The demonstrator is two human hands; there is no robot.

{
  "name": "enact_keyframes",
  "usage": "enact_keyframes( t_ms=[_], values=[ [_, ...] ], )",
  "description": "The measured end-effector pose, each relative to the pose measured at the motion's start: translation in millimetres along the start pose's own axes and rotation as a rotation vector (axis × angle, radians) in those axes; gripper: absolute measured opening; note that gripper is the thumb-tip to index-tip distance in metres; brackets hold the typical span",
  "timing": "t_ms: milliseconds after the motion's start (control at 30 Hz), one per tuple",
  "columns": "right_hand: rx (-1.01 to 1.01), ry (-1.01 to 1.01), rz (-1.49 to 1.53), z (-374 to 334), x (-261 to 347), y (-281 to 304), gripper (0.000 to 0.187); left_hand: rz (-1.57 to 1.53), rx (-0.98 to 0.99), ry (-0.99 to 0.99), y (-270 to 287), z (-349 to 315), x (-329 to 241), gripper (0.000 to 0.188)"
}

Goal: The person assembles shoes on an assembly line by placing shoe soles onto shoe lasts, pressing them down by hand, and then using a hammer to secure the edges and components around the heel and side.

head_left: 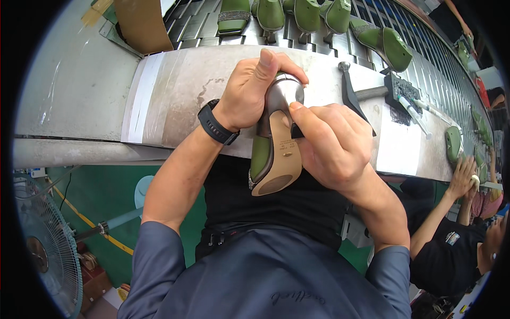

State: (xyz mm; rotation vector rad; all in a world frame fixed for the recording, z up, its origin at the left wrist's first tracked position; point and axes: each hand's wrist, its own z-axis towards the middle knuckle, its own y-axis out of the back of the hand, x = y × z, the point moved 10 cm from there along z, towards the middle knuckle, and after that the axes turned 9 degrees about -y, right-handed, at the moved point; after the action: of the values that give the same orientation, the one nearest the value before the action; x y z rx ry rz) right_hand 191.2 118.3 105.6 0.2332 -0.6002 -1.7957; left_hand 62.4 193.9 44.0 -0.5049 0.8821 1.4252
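Observation:
Sole side up, a shoe on a green last [260, 155] is held over the front edge of the bench, with a beige sole [281, 175] and a grey metallic heel end [285, 98]. My left hand [252, 87] wraps around the heel end from the left, its thumb sticking up. A small black object [296, 131] shows between the curled fingers of my right hand [332, 141], by the arch; most of it is hidden, so I cannot tell its kind. My right thumb or fingertip presses at the lower edge of the grey heel part.
On the bench lie a black-handled hammer [348, 87], a dark block [402, 95] with a grey handle beside it, and syringes [416, 116]. Several green lasts [305, 16] stand on the slatted conveyor [204, 26] behind. A co-worker [451, 234] works at right; a fan [45, 250] stands lower left.

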Motion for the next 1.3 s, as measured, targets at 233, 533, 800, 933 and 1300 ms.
enact_keyframes(
  t_ms=[233, 533, 800, 933, 1300],
  values=[
    [-0.014, 0.018, -0.060, 9.0, -10.2, -1.9, 0.027, 0.000, 0.013, 0.056, 5.2, 4.9, 3.9, 0.067],
    [0.473, -0.521, -0.011, 31.7, -81.9, -24.2, 0.030, 0.092, -0.065, 0.264, 7.3, 26.4, 55.6, 0.036],
    [0.817, -0.855, -0.128, 11.5, -117.8, -54.1, 0.050, 0.015, -0.248, 0.113, 12.7, 33.1, 46.5, 0.038],
    [0.728, -0.879, -0.094, -1.5, -125.1, -51.9, 0.053, 0.160, -0.123, 0.124, 2.1, 35.4, 42.2, 0.042],
    [0.470, -1.280, 0.676, -59.2, -122.8, -73.0, 0.052, 0.479, -0.034, -0.149, -3.7, 41.1, 18.8, 0.040]
  ],
)
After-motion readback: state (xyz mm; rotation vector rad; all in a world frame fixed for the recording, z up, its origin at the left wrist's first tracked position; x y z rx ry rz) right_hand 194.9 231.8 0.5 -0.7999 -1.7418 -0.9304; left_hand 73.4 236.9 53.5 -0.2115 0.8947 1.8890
